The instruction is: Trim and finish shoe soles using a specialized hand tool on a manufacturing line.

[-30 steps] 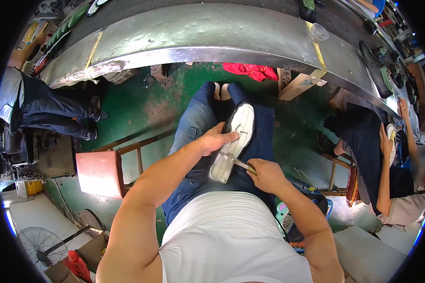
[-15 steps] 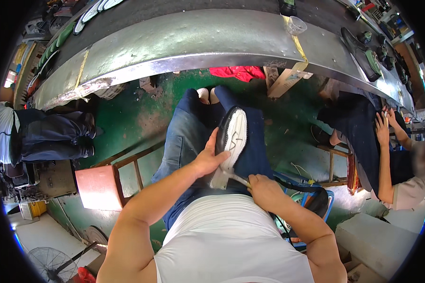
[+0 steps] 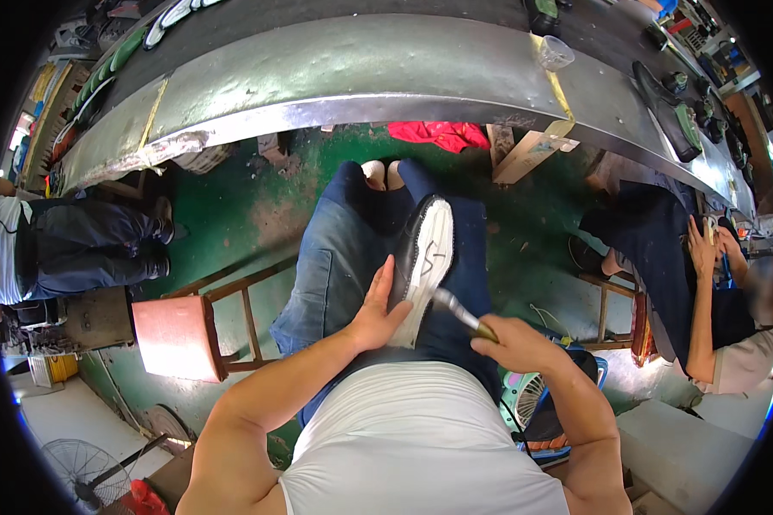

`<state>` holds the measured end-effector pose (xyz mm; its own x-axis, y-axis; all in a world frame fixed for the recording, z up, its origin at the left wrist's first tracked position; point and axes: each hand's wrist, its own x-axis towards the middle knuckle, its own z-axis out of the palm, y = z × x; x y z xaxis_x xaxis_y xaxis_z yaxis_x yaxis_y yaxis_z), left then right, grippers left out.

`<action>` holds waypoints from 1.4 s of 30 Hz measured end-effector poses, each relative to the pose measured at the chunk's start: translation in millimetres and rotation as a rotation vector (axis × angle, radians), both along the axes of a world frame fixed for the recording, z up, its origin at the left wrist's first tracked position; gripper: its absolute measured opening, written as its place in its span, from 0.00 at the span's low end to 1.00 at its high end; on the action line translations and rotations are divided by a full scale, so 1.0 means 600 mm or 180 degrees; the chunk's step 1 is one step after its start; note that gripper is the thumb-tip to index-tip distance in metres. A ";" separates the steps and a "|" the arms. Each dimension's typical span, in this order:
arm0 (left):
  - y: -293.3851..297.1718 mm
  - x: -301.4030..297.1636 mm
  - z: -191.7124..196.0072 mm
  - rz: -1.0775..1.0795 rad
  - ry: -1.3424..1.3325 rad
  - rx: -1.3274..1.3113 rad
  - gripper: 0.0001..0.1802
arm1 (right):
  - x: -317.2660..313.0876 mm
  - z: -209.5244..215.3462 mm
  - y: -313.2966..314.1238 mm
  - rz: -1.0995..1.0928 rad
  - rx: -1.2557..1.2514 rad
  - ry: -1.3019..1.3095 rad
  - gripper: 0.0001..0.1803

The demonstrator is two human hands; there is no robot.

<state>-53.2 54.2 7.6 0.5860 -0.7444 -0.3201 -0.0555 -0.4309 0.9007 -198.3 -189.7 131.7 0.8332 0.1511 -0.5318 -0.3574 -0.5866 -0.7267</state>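
Observation:
A black shoe (image 3: 415,230) lies sole up over my lap, its toe pointing away from me. Pale white covers the sole (image 3: 436,240), with dark squiggly marks in its middle and a row of stitches along the edge. My left hand (image 3: 376,309) grips the shoe near the heel, thumb across the sole and fingers along its side. In my right hand (image 3: 511,342) is what looks like a brush (image 3: 460,311), with a pale tip, silvery neck and olive-brown handle. The tip is at the sole's right edge; whether it touches cannot be told.
A metal-edged workbench (image 3: 335,73) curves across the front, with shoes (image 3: 666,107) and a clear cup (image 3: 555,53) on it. A red-topped stool (image 3: 179,337) stands left. Co-workers sit right and stand left. Beside my right arm is a greenish fan (image 3: 524,396); red cloth (image 3: 438,135) lies under the bench.
My right hand and the brush have moved right and slightly away from the heel's middle. My left hand still holds the shoe, which has shifted little.

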 end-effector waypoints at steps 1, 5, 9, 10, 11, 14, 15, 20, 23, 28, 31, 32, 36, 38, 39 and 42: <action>-0.003 0.001 -0.003 0.0023 -0.0005 -0.0003 0.52 | 0.014 0.016 0.008 -0.0496 -0.0047 0.0247 0.19; -0.013 -0.006 0.008 -0.0047 -0.0124 0.0100 0.56 | 0.025 -0.053 0.059 -0.1061 -0.0452 -0.0590 0.20; 0.002 0.012 0.026 -0.0339 0.0320 0.0212 0.61 | 0.035 -0.058 0.059 -0.0340 -0.0682 -0.0812 0.20; 0.003 0.010 0.024 -0.0417 0.0193 0.0099 0.62 | 0.028 -0.058 0.066 -0.0525 -0.0665 -0.1473 0.20; 0.004 0.014 0.022 -0.0438 0.0170 0.0084 0.62 | 0.032 -0.066 0.063 -0.0543 -0.0685 -0.1494 0.20; 0.003 0.024 0.016 -0.0251 0.0707 -0.0129 0.62 | 0.070 -0.061 0.039 -0.0234 -0.0722 -0.0299 0.20; 0.002 0.023 0.014 -0.0260 0.0702 -0.0135 0.62 | 0.072 -0.062 0.041 -0.0242 -0.0730 -0.0304 0.20; -0.004 0.029 0.011 -0.0118 0.0587 -0.0338 0.59 | 0.092 -0.092 0.027 -0.1185 -0.0134 -0.1001 0.21; 0.004 0.041 0.042 -0.0089 0.0478 -0.0152 0.55 | 0.057 -0.105 0.018 -0.1847 0.0924 -0.0611 0.23; 0.032 0.069 0.105 0.0447 0.2014 -0.1082 0.44 | -0.043 -0.148 0.004 -0.2409 0.0762 -0.0296 0.23; 0.013 0.062 0.218 0.0808 0.2818 -0.2532 0.41 | -0.061 -0.088 0.025 -0.0953 -0.0892 -0.0597 0.23; 0.000 0.079 0.227 0.0577 0.3158 -0.2931 0.39 | -0.063 -0.071 0.037 -0.0723 -0.1080 -0.0774 0.23; -0.067 0.172 0.272 0.0829 0.3534 -0.2861 0.35 | -0.053 -0.049 0.067 -0.0174 -0.1645 -0.1636 0.25; -0.104 0.184 0.261 0.0921 0.2738 -0.2579 0.37 | -0.033 -0.031 0.066 -0.0299 -0.1523 -0.1752 0.24; -0.114 0.191 0.258 0.0936 0.3140 -0.2617 0.40 | -0.019 -0.021 0.059 -0.0430 -0.1416 -0.1912 0.24; -0.114 0.186 0.260 0.0882 0.3259 -0.2850 0.41 | 0.037 0.012 0.032 -0.0683 -0.1063 -0.2695 0.19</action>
<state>58.3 -14.4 163.4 0.5436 -0.8214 -0.1729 0.7818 0.4205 0.4604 -176.2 -170.5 138.9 0.9555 -0.1020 0.2770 0.0892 -0.7948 -0.6003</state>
